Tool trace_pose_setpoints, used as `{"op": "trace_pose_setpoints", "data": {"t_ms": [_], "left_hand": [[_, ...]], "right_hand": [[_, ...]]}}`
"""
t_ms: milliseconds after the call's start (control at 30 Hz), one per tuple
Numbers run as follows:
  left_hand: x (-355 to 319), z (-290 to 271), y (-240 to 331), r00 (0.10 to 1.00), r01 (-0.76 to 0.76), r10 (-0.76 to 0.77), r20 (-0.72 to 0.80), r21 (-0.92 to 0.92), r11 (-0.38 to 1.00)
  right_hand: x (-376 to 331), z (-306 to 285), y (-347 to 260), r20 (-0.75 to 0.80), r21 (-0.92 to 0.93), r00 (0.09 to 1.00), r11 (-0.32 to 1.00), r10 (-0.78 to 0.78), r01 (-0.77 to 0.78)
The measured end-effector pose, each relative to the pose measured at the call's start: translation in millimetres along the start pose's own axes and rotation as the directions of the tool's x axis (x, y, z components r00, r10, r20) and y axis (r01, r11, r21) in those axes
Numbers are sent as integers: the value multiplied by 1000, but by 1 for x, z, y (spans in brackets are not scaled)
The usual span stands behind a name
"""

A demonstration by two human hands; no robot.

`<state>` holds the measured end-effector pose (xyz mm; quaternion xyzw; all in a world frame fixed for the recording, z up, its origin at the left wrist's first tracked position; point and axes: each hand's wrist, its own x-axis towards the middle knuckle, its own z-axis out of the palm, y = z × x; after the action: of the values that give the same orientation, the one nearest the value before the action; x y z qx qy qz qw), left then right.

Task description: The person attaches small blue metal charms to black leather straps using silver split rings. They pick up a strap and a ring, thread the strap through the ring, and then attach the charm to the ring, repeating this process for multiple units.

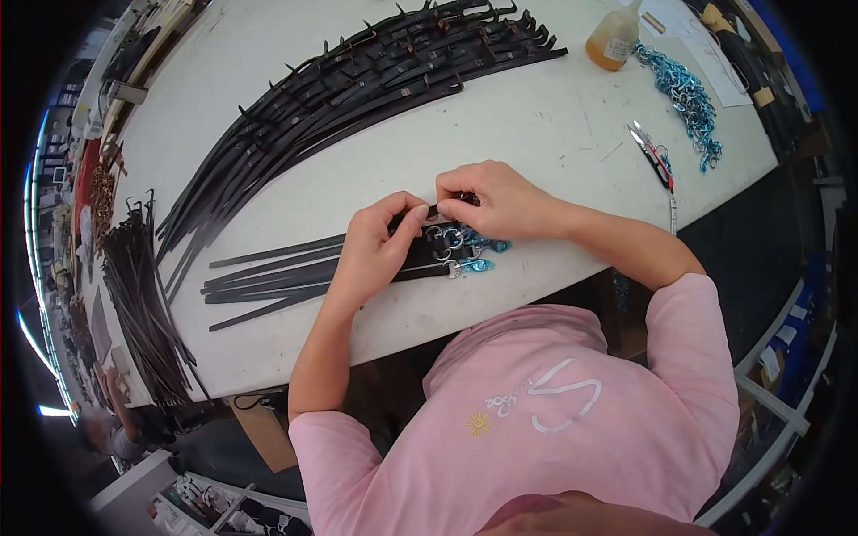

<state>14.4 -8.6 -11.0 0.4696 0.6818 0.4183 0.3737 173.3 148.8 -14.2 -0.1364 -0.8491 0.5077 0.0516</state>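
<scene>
Near the table's front edge, my left hand [380, 241] pinches a black strap with thumb and forefinger. Beside it, my right hand [492, 198] closes on the end of that same strap; its fingers hide most of this end. Below both hands lies a small row of black straps [268, 284], their tails pointing left. Silver metal rings [453, 268] sit at the right ends of these straps, with blue plastic-wrapped pieces [478, 265] attached. Whether a ring is on the held strap, I cannot tell.
A large pile of black straps [357, 89] spreads across the back; another bundle [143, 308] hangs over the left edge. To the right lie red-handled thread snips [652, 156] and a heap of blue-wrapped rings [684, 98]. A bottle of amber liquid [612, 43] stands behind.
</scene>
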Motion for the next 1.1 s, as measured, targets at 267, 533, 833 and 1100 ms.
{"op": "trace_pose_setpoints", "data": {"t_ms": [267,533,833,1100], "left_hand": [[5,-10,-7,993,104,-98,65,-103,989],[4,-7,2,987,158,-158,6,-99,982],[5,-4,-5,994,108,-108,-36,0,994],[6,-2,-6,993,101,-101,-57,5,995]], "right_hand": [[4,-23,5,228,185,965,967,129,-173],[12,-38,11,296,310,937,908,188,-280],[14,-37,17,282,325,943,908,174,-265],[15,-36,20,262,305,952,922,159,-238]]}}
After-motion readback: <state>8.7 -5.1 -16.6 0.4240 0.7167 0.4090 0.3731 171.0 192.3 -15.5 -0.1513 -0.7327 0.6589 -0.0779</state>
